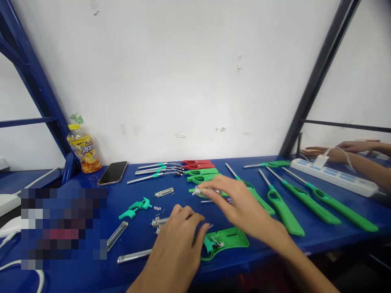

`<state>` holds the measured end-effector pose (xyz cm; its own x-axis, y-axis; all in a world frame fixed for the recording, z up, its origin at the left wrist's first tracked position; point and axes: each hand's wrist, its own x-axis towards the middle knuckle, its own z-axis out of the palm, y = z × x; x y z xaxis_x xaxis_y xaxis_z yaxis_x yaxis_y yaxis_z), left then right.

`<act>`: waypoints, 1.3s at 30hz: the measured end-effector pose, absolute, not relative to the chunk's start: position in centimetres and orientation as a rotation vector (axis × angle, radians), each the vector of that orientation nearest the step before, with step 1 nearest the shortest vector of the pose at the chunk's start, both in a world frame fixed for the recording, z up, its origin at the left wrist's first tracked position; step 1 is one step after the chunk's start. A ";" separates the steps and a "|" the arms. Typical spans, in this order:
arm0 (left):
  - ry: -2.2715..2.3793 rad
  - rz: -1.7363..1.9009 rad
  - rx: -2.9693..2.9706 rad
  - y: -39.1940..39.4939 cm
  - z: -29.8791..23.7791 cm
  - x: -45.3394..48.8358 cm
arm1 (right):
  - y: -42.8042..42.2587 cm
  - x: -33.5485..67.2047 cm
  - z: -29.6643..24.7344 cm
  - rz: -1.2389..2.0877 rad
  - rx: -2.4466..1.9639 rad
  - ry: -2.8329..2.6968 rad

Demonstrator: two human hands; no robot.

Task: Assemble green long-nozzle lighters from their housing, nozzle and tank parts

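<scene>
My left hand [179, 240] is closed over the neck of an opened gas lighter, between its metal tube [134, 256] and its green half shell [230, 240]. A teal trigger [208, 244] and thin white wires lie inside the shell. The curled fingers hide the exact grip. Farther back, my right hand [238, 199] pinches a small whitish part [198, 190], blurred at the fingertips. Behind it lie green shells [201, 178] and a screwdriver, partly covered. Clear fuel tanks [160, 221] sit beside my left hand.
Finished green lighters [285, 211] lie at the right, near a white power strip [334, 177]. Red shells [198, 166] and metal tubes [145, 178] are at the back. Teal triggers [134, 208], a phone [113, 173] and a bottle [84, 148] are leftward. Another person's arms [354, 156] show at far right.
</scene>
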<state>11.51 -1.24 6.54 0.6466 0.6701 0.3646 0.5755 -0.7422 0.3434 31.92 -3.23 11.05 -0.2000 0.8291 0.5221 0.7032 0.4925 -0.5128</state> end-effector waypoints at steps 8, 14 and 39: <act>0.960 0.536 2.698 -0.8 5.8 12.9 | -7.5 32.4 4.8 0.035 -1.305 -1.652; 0.946 0.549 2.706 -0.9 5.5 12.9 | -8.4 33.0 4.7 0.119 -1.345 -1.644; 0.945 0.517 2.699 -1.2 5.5 12.8 | -8.8 33.2 3.9 0.165 -1.358 -1.579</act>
